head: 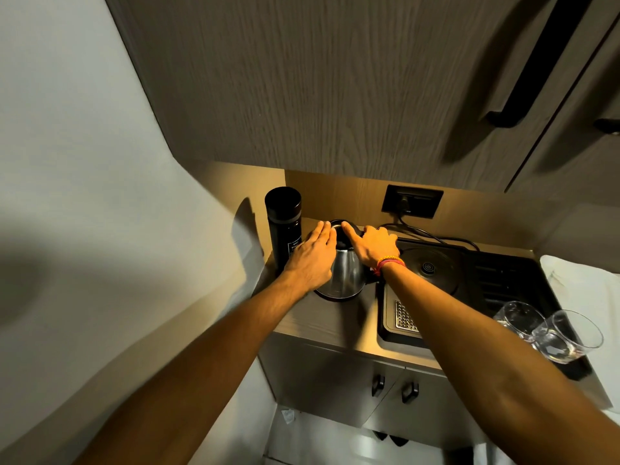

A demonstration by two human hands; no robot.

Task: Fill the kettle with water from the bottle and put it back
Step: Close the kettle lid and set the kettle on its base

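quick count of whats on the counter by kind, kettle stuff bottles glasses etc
kettle: 1
kettle base: 1
black bottle: 1
glasses: 2
black tray: 1
total: 6

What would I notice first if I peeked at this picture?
Two bare arms reach in from the bottom, and the left hand and right hand meet on a shiny steel kettle at the back of the counter. A tall black bottle stands just left of it, and two clear glasses lie at the right.
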